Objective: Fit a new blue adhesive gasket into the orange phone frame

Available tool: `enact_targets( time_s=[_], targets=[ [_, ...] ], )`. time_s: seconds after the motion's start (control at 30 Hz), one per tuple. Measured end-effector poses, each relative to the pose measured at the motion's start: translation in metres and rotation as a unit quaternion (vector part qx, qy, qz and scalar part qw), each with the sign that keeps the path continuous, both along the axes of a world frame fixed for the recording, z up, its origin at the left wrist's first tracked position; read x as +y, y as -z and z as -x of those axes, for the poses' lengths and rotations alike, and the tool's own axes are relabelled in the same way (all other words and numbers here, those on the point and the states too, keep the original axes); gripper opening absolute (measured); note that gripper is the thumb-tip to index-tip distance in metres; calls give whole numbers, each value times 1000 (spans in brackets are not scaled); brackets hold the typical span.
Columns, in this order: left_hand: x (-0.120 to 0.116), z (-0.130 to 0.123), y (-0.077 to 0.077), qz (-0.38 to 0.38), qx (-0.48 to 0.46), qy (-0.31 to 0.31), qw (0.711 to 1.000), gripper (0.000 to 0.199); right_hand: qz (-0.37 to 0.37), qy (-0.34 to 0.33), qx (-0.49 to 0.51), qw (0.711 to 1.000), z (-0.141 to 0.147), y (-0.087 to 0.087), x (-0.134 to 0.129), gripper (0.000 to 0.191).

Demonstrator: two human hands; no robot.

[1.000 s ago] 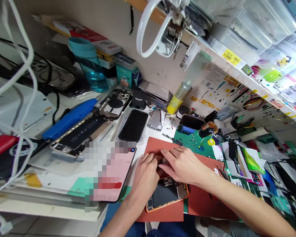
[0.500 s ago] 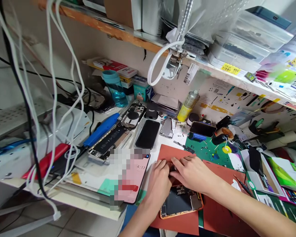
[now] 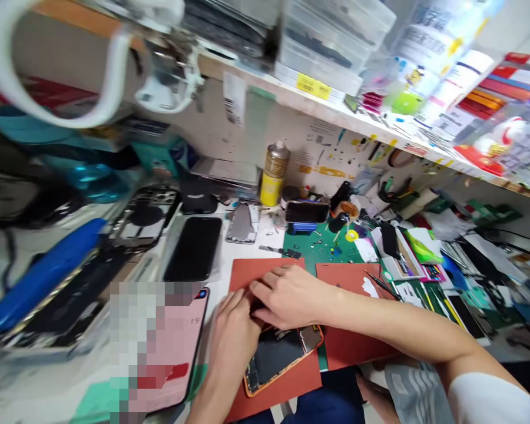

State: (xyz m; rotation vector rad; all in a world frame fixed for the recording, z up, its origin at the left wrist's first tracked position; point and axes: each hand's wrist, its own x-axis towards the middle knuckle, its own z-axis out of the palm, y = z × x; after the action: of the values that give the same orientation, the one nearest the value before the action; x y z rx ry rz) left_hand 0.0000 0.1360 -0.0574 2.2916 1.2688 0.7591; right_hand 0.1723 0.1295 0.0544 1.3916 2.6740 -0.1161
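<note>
An opened phone [image 3: 278, 356] with an orange frame lies on a red-brown mat [image 3: 301, 381], its dark battery and inner parts showing. Over its far end my left hand [image 3: 237, 324] and my right hand [image 3: 285, 297] meet. The fingers of both are curled and pressed together. What they pinch between them is hidden under the right hand's knuckles. To the left of my left hand lies a phone with a lit pink screen [image 3: 174, 341], partly covered by pixelation.
A dark-screened phone [image 3: 193, 248] and a blue-handled tool [image 3: 48, 271] lie to the left. Behind stand a yellow spray can [image 3: 274, 176] and a small phone on a blue stand [image 3: 307, 213]. Tweezers and tools crowd the green mat [image 3: 322, 247]. A shelf [image 3: 256, 82] overhangs the bench.
The head view has turned right and closer, so everything shifts left in the picture. Both hands remain together at the far end of the opened phone, with little visible change in grip.
</note>
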Motion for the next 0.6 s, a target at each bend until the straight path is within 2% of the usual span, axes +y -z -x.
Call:
enact_targets(
  time_s=[0.07, 0.2, 0.33, 0.5, 0.6],
  targets=[
    [3, 1, 3, -2, -4, 13, 1000, 15, -1, -17, 3, 1000, 0, 2, 2, 28],
    [7, 4, 6, -10, -6, 26, 1000, 15, -6, -3, 4, 1000, 0, 0, 3, 32],
    [12, 8, 4, -1, 0, 37, 999, 10, 14, -42, 12, 999, 0, -5, 3, 27],
    [14, 8, -3, 22, 7, 39, 999, 14, 12, -1, 19, 1000, -2, -1, 4, 24],
    [14, 8, -3, 22, 0, 33, 999, 19, 18, -13, 16, 1000, -4, 1, 5, 23]
  ],
)
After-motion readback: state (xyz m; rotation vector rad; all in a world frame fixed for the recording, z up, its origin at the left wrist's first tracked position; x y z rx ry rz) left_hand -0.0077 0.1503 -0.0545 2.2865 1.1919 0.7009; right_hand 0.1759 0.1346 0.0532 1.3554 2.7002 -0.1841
